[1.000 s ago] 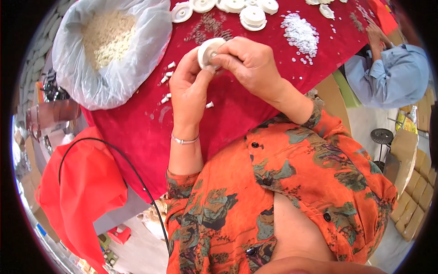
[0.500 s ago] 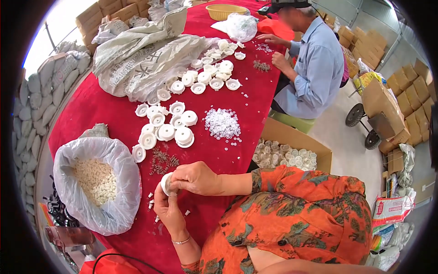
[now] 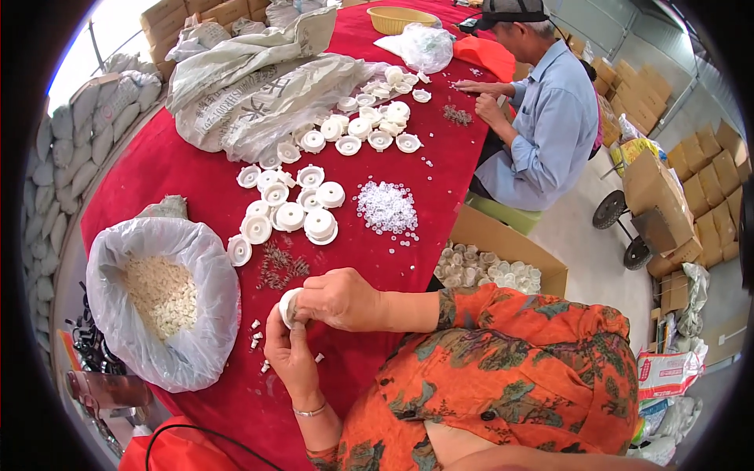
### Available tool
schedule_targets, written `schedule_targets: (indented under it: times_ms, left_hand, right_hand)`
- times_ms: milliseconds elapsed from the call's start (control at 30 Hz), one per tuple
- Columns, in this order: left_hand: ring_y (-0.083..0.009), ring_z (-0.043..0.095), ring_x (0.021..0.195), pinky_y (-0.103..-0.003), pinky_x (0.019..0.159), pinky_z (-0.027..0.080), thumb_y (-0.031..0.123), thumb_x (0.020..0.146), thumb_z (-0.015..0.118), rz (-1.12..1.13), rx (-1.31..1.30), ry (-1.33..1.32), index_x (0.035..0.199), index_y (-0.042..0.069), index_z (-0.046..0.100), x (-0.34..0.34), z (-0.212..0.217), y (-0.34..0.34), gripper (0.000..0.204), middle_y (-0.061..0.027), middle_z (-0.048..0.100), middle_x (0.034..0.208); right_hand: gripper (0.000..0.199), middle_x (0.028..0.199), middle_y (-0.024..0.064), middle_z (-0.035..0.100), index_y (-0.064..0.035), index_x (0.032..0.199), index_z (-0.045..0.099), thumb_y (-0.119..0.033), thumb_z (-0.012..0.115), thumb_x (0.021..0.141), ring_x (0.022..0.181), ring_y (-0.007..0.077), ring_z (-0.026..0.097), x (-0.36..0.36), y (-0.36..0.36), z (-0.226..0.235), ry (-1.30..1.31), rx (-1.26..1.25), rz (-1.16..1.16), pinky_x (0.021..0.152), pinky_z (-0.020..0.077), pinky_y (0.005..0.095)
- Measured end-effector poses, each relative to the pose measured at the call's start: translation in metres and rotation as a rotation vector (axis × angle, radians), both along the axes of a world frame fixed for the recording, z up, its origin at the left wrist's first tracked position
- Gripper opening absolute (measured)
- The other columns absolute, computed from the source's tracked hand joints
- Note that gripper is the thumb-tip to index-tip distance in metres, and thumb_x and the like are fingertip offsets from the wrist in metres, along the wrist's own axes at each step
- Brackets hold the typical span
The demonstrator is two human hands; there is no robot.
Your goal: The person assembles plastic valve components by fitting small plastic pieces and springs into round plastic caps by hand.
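A round white plastic cap [image 3: 287, 308] is held between my two hands above the red cloth. The fingers of my left hand [image 3: 289, 355] close on its lower edge, while my right hand [image 3: 339, 300] grips it from the right with bent fingers. Whatever lies inside the cap is hidden by my fingers. Just beyond my hands is a pile of small metal springs [image 3: 281, 267]. A few small white plugs [image 3: 256, 336] lie beside my left hand. Farther off are stacked white caps [image 3: 288, 216] and a heap of tiny translucent rings [image 3: 387, 208].
A plastic-lined sack [image 3: 224, 345] of small cream-coloured pieces stands at the left. Large woven sacks [image 3: 228, 94] cover the far left of the red table [image 3: 126, 180]. A cardboard box [image 3: 550, 259] of translucent caps sits at right. Beyond it, another person [image 3: 542, 118] works seated.
My view has shifted slightly. Both hands keep hold of the cap in nearly the same pose. The other person's hands have moved closer together.
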State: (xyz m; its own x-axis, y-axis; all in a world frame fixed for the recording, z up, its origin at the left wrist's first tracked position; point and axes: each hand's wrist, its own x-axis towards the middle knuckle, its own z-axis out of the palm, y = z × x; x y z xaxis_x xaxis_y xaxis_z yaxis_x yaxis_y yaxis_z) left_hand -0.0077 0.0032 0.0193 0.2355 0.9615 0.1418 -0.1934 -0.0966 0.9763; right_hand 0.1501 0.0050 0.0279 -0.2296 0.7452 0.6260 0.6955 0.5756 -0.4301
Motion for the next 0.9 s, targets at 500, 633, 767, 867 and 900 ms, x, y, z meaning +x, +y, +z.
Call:
schedule_targets:
  times_ms: [500, 633, 767, 867, 900]
  left_hand:
    - [-0.0144, 0.06, 0.098, -0.026, 0.085, 0.051, 0.003, 0.095, 0.053, -0.029, 0.013, -0.013, 0.125, -0.004, 0.052, -0.002, -0.002, -0.002, 0.03, -0.0088, 0.061, 0.113]
    - [-0.0144, 0.059, 0.1, -0.027, 0.087, 0.05, 0.001, 0.095, 0.051, -0.056, 0.028, -0.029, 0.124, -0.005, 0.052, -0.002, -0.002, -0.002, 0.03, -0.0083, 0.061, 0.113]
    - [-0.0139, 0.059, 0.099, -0.026, 0.087, 0.05, -0.001, 0.094, 0.049, -0.006, -0.007, 0.005, 0.123, -0.005, 0.052, -0.003, -0.005, -0.002, 0.029, -0.0076, 0.061, 0.111]
    - [-0.0132, 0.059, 0.099, -0.026, 0.086, 0.05, -0.001, 0.094, 0.05, -0.018, 0.004, 0.018, 0.122, -0.005, 0.053, 0.0, -0.004, -0.003, 0.028, -0.0071, 0.061, 0.11]
    - [-0.0132, 0.059, 0.099, -0.026, 0.086, 0.05, -0.001, 0.094, 0.05, -0.021, 0.004, 0.015, 0.122, -0.005, 0.053, 0.002, -0.003, -0.002, 0.028, -0.0071, 0.061, 0.11]
  right_hand:
    - [0.032, 0.078, 0.0083, 0.052, -0.0047, 0.091, 0.056, -0.027, 0.075, 0.077, 0.064, 0.0236, 0.055, 0.008, -0.005, 0.015, 0.224, -0.041, -0.077, 0.058, 0.047, 0.0353]
    - [0.034, 0.081, 0.0105, 0.053, -0.0022, 0.096, 0.055, -0.023, 0.074, 0.078, 0.067, 0.0268, 0.057, 0.007, -0.007, 0.01, 0.278, -0.14, 0.033, 0.058, 0.0473, 0.0352]
    - [0.032, 0.081, 0.0113, 0.053, -0.0025, 0.097, 0.054, -0.02, 0.073, 0.079, 0.068, 0.0287, 0.057, 0.001, -0.006, 0.008, 0.251, -0.147, 0.024, 0.058, 0.0473, 0.0364]
    - [0.032, 0.081, 0.0119, 0.053, -0.0025, 0.098, 0.053, -0.02, 0.072, 0.08, 0.068, 0.0304, 0.057, 0.004, -0.006, 0.01, 0.214, -0.164, 0.02, 0.058, 0.0473, 0.0371]
    - [0.032, 0.081, 0.0121, 0.053, -0.0025, 0.098, 0.052, -0.021, 0.072, 0.08, 0.069, 0.0306, 0.058, 0.007, -0.006, 0.011, 0.161, -0.133, 0.001, 0.058, 0.0474, 0.0373]
